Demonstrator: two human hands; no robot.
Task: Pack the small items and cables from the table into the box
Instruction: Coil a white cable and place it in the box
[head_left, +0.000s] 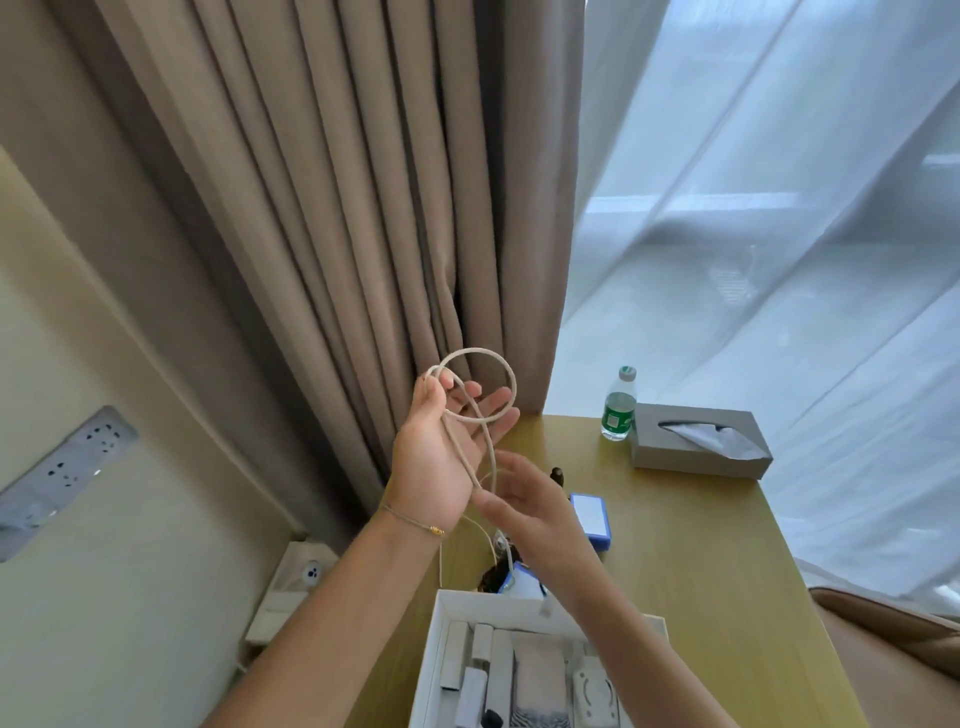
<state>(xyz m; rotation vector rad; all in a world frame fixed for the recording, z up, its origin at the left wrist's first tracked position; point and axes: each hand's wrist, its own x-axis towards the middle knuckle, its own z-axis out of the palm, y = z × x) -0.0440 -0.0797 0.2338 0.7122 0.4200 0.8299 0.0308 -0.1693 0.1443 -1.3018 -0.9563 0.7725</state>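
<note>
Wooden table (691, 545): one box (431, 660); left hand (441, 441) open, one cable (480, 384) looped; right hand (524, 512) seemingly pinching it.

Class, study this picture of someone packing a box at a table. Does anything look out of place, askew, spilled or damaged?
Nothing looks spilled or broken. The one untidy thing is the cable: looped loosely over the open left hand, it trails down past the right hand towards the white box, not yet a neat coil. The water bottle stands upright beside the tissue box.
</note>
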